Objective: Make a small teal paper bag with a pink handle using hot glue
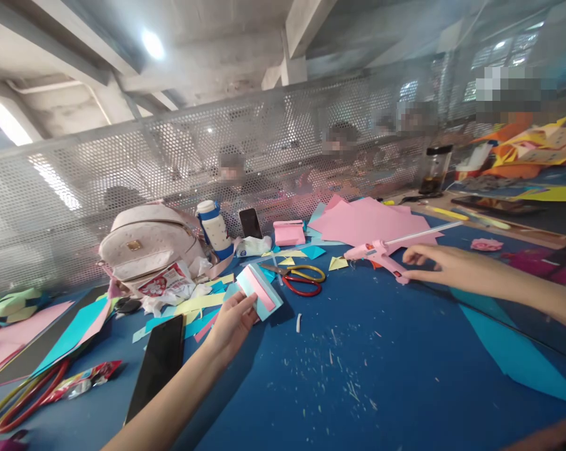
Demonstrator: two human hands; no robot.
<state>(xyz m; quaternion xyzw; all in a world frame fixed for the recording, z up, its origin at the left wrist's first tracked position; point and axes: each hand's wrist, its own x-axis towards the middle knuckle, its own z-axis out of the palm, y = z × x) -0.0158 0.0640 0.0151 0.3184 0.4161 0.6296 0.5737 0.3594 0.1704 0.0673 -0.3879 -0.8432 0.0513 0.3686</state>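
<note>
My left hand (233, 322) grips a small folded paper piece (260, 292) in light blue and white with a pink strip, its fingers closed on the lower left edge. At the right, my right hand (426, 263) has its thumb and fingers apart beside the handle of a pink glue gun (379, 255); a clear glue stick juts from the gun's back. Whether the fingertips touch the handle is hard to tell. Scissors with yellow and red handles (304, 279) lie between the hands. A stack of pink paper (372, 220) is behind the glue gun.
Behind my left hand are a pale backpack (148, 241), a bottle (214, 230), an upright phone (250, 223) and paper scraps. A black phone (158, 360) lies beside my left forearm. Blue paper (513, 351) is under my right forearm. A perforated metal screen (273, 138) stands behind the table.
</note>
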